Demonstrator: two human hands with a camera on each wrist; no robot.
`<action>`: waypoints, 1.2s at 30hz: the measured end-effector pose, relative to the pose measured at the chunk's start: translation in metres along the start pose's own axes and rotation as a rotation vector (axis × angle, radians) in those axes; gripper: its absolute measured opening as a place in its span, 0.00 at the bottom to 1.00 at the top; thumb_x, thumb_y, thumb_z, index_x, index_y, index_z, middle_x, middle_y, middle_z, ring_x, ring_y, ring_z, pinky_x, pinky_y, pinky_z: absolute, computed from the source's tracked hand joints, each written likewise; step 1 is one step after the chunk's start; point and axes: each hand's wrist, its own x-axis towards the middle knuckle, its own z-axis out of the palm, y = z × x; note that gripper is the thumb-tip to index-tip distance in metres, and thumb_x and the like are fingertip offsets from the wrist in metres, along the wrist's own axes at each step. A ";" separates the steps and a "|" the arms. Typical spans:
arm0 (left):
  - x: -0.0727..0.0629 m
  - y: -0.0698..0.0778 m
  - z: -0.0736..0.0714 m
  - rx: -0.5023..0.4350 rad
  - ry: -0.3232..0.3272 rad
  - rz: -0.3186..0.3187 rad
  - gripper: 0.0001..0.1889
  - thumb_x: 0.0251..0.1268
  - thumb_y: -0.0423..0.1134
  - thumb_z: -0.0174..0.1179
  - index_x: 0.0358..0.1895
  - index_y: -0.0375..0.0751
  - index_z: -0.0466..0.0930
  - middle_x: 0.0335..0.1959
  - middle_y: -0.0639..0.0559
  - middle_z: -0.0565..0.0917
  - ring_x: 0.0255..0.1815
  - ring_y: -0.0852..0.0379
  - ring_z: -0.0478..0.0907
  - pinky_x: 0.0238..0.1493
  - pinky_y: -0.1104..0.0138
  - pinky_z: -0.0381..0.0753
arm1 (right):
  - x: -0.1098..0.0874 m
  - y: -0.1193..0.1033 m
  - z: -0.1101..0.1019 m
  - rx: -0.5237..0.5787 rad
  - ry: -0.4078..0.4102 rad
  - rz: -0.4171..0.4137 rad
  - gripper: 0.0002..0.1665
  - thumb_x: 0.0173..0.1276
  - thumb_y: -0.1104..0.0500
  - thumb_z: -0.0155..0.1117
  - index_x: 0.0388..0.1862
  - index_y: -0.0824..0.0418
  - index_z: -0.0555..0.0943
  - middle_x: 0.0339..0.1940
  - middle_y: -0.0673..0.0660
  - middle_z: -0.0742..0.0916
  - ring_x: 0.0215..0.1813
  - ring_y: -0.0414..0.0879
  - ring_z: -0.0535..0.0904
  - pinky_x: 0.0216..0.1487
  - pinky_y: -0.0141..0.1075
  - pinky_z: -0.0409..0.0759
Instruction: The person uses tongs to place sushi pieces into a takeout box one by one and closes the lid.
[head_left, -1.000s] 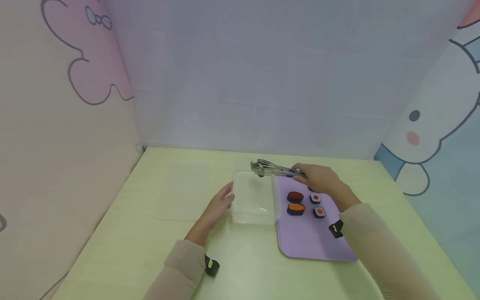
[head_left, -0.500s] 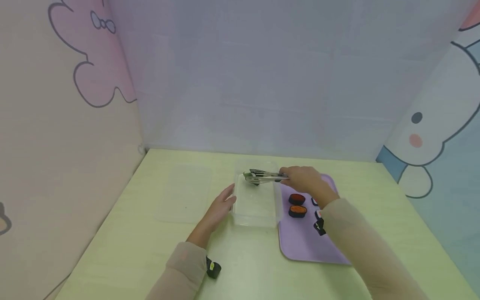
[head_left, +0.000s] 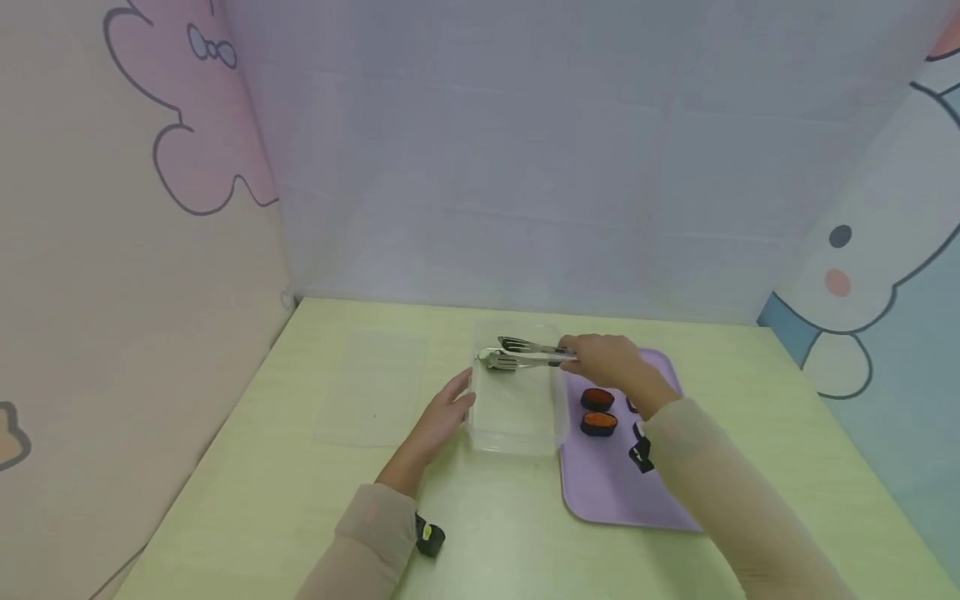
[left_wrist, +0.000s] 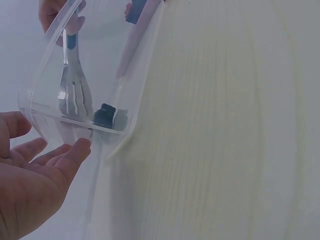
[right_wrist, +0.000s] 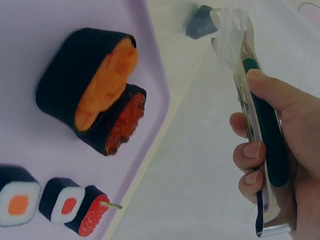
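Note:
My left hand (head_left: 442,414) rests against the left wall of a clear plastic container (head_left: 517,442), its relaxed fingers and thumb on the outside. My right hand (head_left: 603,360) grips metal food tongs (right_wrist: 270,140) with dark green handle panels, thumb on one arm and fingers around the other. Over the container's back left, the tong heads stand apart. A green-topped sushi piece (head_left: 487,358) lies at the far left of the container, beside the lower tong head. In the left wrist view, the dark sushi piece (left_wrist: 105,116) shows through the container wall.
A purple tray (head_left: 600,500) right of the container bears an orange-topped sushi (head_left: 598,424), a red-topped sushi (head_left: 597,398) and small rolls (right_wrist: 62,200), partly hidden by my right arm. A flat translucent lid (head_left: 371,387) lies on the table to the left.
My right hand has moved left and lowered the tongs with the sushi piece into the container; the tong heads have since parted. My left hand stays at the container's wall.

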 end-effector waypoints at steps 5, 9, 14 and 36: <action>0.000 0.002 -0.002 0.006 0.002 -0.001 0.28 0.78 0.40 0.45 0.77 0.44 0.53 0.75 0.41 0.57 0.72 0.39 0.58 0.67 0.48 0.63 | -0.016 0.012 -0.006 0.060 0.039 0.001 0.23 0.73 0.46 0.59 0.63 0.54 0.75 0.47 0.54 0.84 0.36 0.47 0.77 0.34 0.46 0.78; 0.001 0.002 -0.004 0.005 -0.004 0.010 0.28 0.78 0.40 0.44 0.77 0.42 0.52 0.75 0.39 0.57 0.72 0.39 0.58 0.67 0.48 0.63 | -0.030 0.023 -0.009 0.119 0.067 -0.003 0.25 0.73 0.46 0.59 0.63 0.56 0.75 0.45 0.53 0.84 0.37 0.47 0.77 0.38 0.48 0.78; 0.002 0.001 -0.003 -0.002 -0.006 0.012 0.28 0.78 0.39 0.44 0.77 0.42 0.53 0.75 0.39 0.57 0.72 0.40 0.58 0.68 0.48 0.63 | -0.053 0.038 -0.010 0.180 0.080 0.002 0.28 0.73 0.46 0.58 0.66 0.59 0.73 0.48 0.59 0.84 0.42 0.52 0.79 0.42 0.53 0.78; -0.001 0.006 -0.001 0.011 0.000 0.007 0.28 0.78 0.40 0.44 0.77 0.42 0.52 0.75 0.39 0.56 0.73 0.39 0.56 0.68 0.48 0.62 | -0.133 0.112 0.029 0.268 0.052 0.068 0.25 0.71 0.43 0.60 0.58 0.57 0.75 0.31 0.47 0.79 0.30 0.44 0.72 0.31 0.41 0.71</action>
